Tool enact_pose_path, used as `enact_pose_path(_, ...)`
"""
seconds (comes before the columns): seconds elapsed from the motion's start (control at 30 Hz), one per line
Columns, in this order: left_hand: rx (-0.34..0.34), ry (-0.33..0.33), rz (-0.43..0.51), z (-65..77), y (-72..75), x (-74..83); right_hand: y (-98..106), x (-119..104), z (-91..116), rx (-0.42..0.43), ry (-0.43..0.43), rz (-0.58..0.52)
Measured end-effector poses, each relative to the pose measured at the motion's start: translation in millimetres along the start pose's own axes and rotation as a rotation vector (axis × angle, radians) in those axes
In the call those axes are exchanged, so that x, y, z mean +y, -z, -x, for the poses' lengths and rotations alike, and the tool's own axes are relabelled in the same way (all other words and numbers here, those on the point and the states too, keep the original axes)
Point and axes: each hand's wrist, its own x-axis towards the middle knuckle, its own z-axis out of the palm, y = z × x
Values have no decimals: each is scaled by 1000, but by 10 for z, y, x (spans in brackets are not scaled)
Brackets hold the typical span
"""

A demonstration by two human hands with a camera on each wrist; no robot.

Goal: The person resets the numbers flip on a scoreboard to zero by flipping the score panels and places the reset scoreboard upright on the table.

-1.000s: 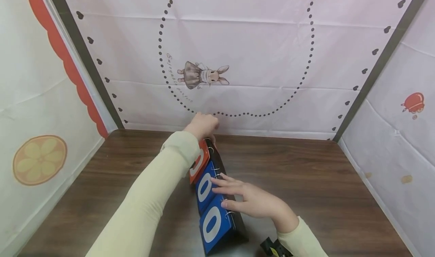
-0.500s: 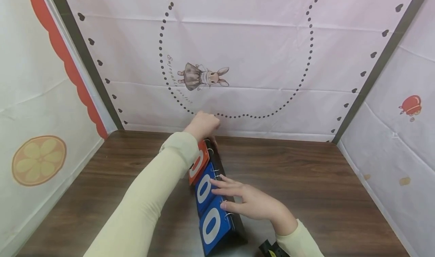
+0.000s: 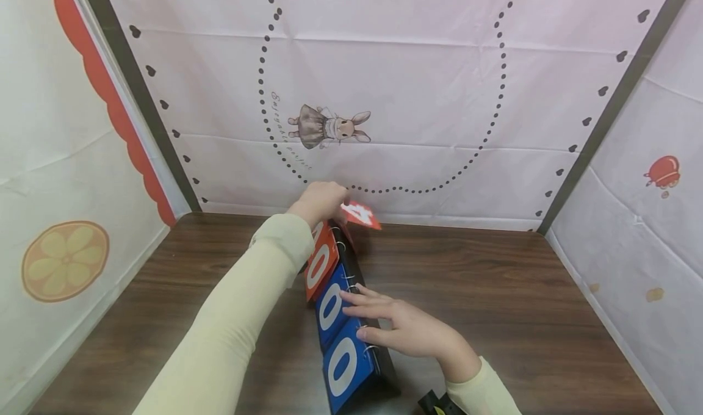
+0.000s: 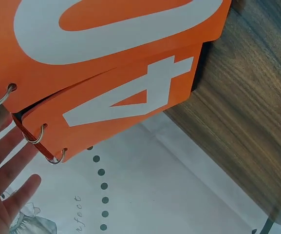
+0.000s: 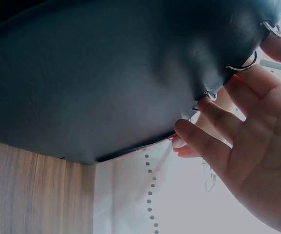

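Observation:
A tabletop flip scoreboard (image 3: 351, 244) stands lengthwise, with blue 0 cards (image 3: 342, 366) at the near end and orange-red cards (image 3: 321, 265) at the far end. My left hand (image 3: 321, 200) is at the far end, its fingertips at the edge of a raised red number card (image 3: 361, 214). In the left wrist view, an orange 4 card (image 4: 130, 100) hangs on metal rings beside a larger 0 card, and several fingers (image 4: 18, 197) spread behind the rings; the thumb is hidden. My right hand (image 3: 403, 323) rests fingertips along the black ridge, fingers extended.
A brown wooden table (image 3: 467, 281) lies under the scoreboard. Printed white cloth walls (image 3: 428, 97) enclose the back and both sides. A small black object (image 3: 439, 403) with a yellow mark sits by the right sleeve.
A red number card has come up on the right side of my left hand, and more of the red cards shows below it. The left hand has shifted slightly left. My right hand stays put.

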Motion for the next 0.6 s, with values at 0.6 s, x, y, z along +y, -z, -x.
enact_pose_path(0.6,467,162,440,229,-33,-131,-17,36,-8,11,19,-28)
